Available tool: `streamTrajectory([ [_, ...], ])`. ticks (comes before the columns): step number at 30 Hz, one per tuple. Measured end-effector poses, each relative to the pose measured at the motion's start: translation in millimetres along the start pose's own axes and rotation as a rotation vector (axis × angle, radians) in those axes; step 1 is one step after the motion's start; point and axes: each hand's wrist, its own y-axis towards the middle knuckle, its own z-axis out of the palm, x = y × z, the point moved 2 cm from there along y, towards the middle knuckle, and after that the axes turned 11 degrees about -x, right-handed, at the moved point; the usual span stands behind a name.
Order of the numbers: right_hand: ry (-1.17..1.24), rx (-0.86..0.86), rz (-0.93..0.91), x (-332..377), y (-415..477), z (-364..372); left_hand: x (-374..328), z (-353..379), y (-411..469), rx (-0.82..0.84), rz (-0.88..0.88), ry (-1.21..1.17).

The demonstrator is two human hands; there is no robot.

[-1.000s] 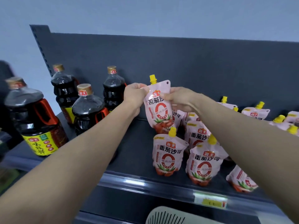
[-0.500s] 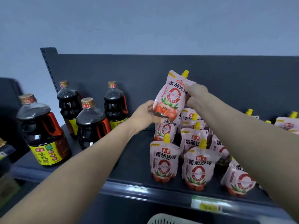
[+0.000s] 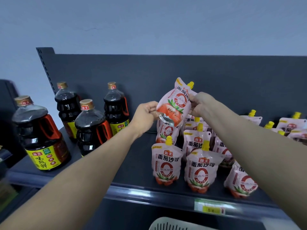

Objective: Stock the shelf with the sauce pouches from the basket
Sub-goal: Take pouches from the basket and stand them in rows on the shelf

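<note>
Above the shelf, a little toward three o'clock of the view's centre, both hands hold one sauce pouch in the air in front of the dark back panel. The pouch is tilted. Its yellow cap points to about one o'clock, and its silver bottom gusset is turned down toward seven o'clock.

The left hand comes in from eight o'clock on a long bare forearm. Its fingers are curled and pinch the pouch's lower left edge by the gusset, with the back of the hand toward the camera. The right hand reaches in from four o'clock, its forearm crossing over the stocked rows. Its fingers and thumb grasp the pouch's upper right side, just below the cap.

The held pouch hangs at twelve o'clock of the standing pouches, clear of the shelf board. Whether it touches the pouch tops just beneath it cannot be told. The standing pouches are upright in rows running back from the shelf's front lip, and other pouches sit toward three o'clock.

Four dark sauce bottles with gold caps and red handles stand at nine o'clock of the hands, well apart from the pouches. At six o'clock, below the shelf edge and its yellow price tag, the rim of the pale slotted basket shows.
</note>
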Motion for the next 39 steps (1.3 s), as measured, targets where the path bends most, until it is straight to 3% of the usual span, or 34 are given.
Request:
streamTrajectory([
  [3, 0.097, -0.008, -0.006, 2, -6, 4, -1, -4, 2, -0.113, -0.068, 0.029],
  [6, 0.203, -0.063, -0.042, 6, 1, 6, 4, -8, 2, -0.250, -0.317, 0.053],
  [11, 0.244, -0.096, -0.104, 7, -5, 7, 7, 3, -2, -0.179, -0.625, -0.262],
  [15, 0.235, -0.099, -0.113, 2, -8, 8, 12, 10, 1, -0.377, -0.690, -0.345],
  [21, 0.223, -0.098, -0.106, -2, -4, 7, 10, 14, 6, -0.427, -0.678, -0.408],
  [27, 0.171, -0.079, -0.135, -3, 7, 12, 19, 7, 4, -0.224, -0.688, -0.423],
  [29, 0.151, -0.045, -0.133, -8, 10, 17, 27, 0, 4, -0.177, -0.726, -0.300],
  [31, 0.126, 0.014, -0.146, -15, 11, 25, 33, -10, 5, -0.247, -0.710, -0.071],
  [34, -0.023, 0.077, -0.200, -34, 12, 38, 39, -21, 17, -0.285, -0.517, 0.130],
  [36, -0.131, 0.119, -0.222, -49, 20, 45, 42, -23, 25, -0.268, -0.429, 0.068],
  [39, -0.293, 0.155, -0.227, -66, 39, 51, 46, -22, 32, -0.153, -0.435, -0.112],
])
